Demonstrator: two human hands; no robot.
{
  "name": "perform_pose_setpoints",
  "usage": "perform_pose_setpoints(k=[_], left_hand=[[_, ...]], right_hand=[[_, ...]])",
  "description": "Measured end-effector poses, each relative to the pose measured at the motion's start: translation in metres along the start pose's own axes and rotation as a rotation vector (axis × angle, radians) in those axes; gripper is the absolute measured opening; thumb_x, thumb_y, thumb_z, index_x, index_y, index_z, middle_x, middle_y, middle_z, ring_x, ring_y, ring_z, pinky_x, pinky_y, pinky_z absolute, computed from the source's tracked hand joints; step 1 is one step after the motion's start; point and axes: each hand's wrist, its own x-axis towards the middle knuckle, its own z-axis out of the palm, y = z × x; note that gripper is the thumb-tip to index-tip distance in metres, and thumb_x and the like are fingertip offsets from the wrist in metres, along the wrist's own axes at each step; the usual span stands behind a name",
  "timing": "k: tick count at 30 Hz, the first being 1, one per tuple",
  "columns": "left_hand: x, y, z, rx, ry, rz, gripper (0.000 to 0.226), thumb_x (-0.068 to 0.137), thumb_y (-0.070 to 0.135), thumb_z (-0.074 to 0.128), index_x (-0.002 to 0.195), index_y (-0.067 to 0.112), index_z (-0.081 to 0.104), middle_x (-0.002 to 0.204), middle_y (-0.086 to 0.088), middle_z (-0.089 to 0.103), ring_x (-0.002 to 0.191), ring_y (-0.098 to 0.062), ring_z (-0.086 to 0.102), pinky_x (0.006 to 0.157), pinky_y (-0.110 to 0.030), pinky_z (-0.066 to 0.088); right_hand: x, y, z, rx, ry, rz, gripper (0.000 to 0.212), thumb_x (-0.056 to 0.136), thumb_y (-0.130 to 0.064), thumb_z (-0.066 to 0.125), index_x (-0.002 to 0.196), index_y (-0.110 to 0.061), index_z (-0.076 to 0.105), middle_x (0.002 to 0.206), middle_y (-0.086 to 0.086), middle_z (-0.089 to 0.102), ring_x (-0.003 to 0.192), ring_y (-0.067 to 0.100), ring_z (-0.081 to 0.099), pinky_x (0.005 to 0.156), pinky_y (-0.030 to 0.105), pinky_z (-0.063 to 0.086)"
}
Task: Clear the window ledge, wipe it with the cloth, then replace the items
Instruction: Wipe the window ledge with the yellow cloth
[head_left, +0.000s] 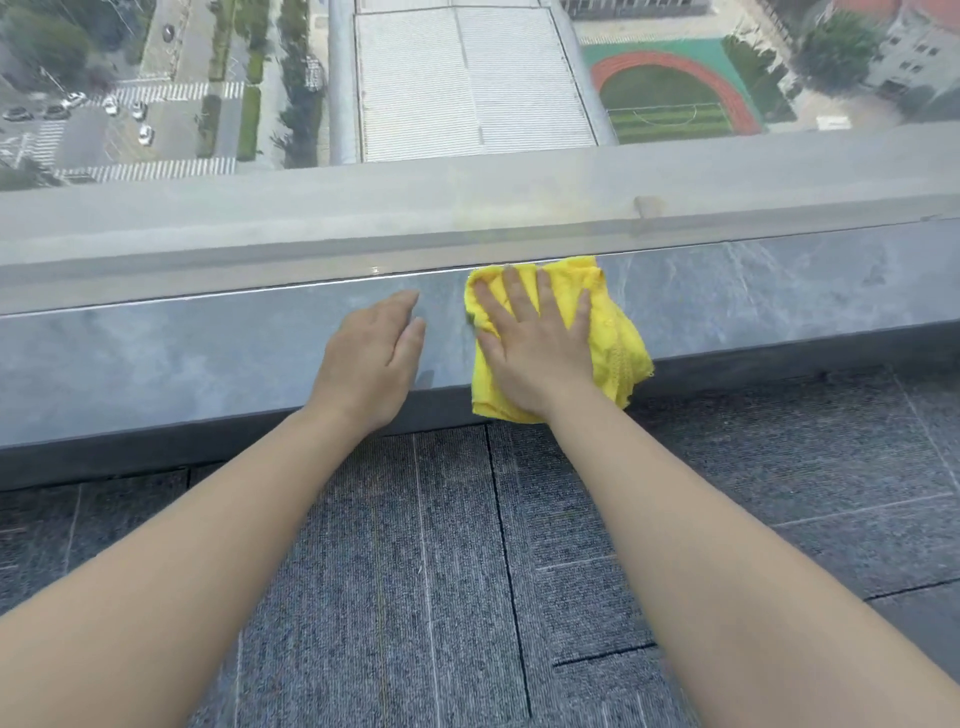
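A grey marbled stone window ledge (182, 358) runs across the view below the glass. A crumpled yellow cloth (615, 332) lies on it right of centre, part of it hanging over the front edge. My right hand (535, 343) presses flat on the cloth with fingers spread, fingertips near the glass. My left hand (371, 358) rests palm down on the bare ledge just left of the cloth, fingers together, holding nothing. No other items show on the ledge.
The window glass (467, 104) rises straight from the ledge's far edge, with streets and a sports field far below. Grey carpet tiles (441, 571) cover the floor under my arms in front of the ledge.
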Motion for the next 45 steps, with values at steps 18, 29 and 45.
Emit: perform_pose_setpoints(k=[18,29,45], left_hand=[[0.036,0.06,0.055,0.165,-0.046,0.141,0.067,0.076,0.046,0.017,0.123,0.011,0.05,0.139,-0.013,0.046,0.13,-0.029,0.037,0.108,-0.039,0.024],[0.035,0.082,0.061,0.246,-0.157,0.066,0.07,0.074,0.047,0.016,0.131,0.015,0.04,0.146,-0.008,0.038,0.136,-0.03,0.028,0.112,-0.041,0.019],[0.049,0.128,0.036,0.148,-0.363,0.212,0.04,0.094,0.021,0.033,0.132,0.01,0.038,0.145,-0.011,0.039,0.134,-0.025,0.032,0.108,-0.031,0.022]], right_hand=[[-0.026,0.133,-0.01,0.091,0.066,0.415,0.061,0.094,-0.051,0.023,0.148,-0.031,0.001,0.16,-0.003,-0.004,0.147,0.024,-0.008,0.115,0.052,-0.009],[0.019,0.1,-0.023,0.176,0.013,0.556,0.065,0.095,-0.046,0.021,0.148,-0.018,-0.005,0.159,0.008,-0.009,0.144,0.038,-0.012,0.108,0.067,-0.007],[-0.042,0.156,-0.042,0.006,-0.171,0.333,0.054,0.098,-0.043,0.016,0.147,-0.031,-0.004,0.159,-0.005,-0.008,0.147,0.021,-0.006,0.119,0.044,0.0]])
